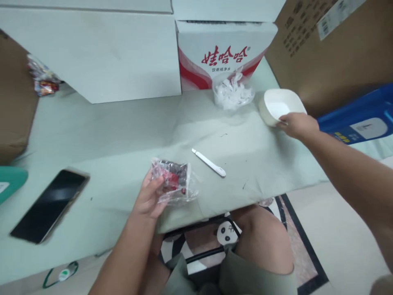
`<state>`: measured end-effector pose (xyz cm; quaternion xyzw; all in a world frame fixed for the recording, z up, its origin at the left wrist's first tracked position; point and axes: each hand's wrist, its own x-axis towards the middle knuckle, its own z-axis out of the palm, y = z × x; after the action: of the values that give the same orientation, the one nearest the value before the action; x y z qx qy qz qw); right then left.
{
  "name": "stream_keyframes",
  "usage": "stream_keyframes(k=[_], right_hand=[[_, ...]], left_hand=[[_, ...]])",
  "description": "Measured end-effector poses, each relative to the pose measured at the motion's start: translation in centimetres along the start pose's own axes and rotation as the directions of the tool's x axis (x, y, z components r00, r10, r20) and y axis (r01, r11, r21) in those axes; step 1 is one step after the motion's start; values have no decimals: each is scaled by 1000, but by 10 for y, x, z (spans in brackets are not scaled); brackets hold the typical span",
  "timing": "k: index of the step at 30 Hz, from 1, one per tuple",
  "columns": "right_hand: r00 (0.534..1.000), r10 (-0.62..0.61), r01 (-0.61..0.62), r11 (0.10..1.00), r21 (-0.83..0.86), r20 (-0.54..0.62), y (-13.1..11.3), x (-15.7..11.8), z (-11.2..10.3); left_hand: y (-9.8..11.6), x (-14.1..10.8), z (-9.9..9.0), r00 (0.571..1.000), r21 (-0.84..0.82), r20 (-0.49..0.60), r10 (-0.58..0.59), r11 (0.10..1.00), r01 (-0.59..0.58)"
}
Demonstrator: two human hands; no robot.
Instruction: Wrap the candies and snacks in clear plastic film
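The packet [180, 177] is glossy plastic film, the bowl [266, 111] smooth plastic.

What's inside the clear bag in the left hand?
Dark and red contents show through the clear bag, too blurred to identify. The left hand hides part of the bag's left side.

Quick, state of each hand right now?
Left hand: closed, holding a clear plastic packet.
Right hand: fingers at the white bowl's near rim; whether it's gripping can't be told.
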<state>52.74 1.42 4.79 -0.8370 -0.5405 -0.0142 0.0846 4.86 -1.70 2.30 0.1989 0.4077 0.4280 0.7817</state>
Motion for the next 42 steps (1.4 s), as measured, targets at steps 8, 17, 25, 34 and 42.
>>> stream_keyframes(k=[8,17,25,34,42], right_hand=[[916,-281,336,928,-161,287,-96,-115,8],[792,-441,558,802,-211,422,-265,-84,19],[836,-456,526,826,-205,305,-297,-23,40],[927,-374,354,894,274,22,-269,-72,18],[974,-117,-152,309,939,196,-242,-194,55]], left_hand=[[17,2,5,994,-125,81,66,991,-56],[22,2,1,989,-172,104,107,981,-88],[25,5,1,995,-200,68,72,978,-57],[17,19,-2,987,-108,14,162,981,-160],[-11,26,2,959,126,34,282,951,-284]])
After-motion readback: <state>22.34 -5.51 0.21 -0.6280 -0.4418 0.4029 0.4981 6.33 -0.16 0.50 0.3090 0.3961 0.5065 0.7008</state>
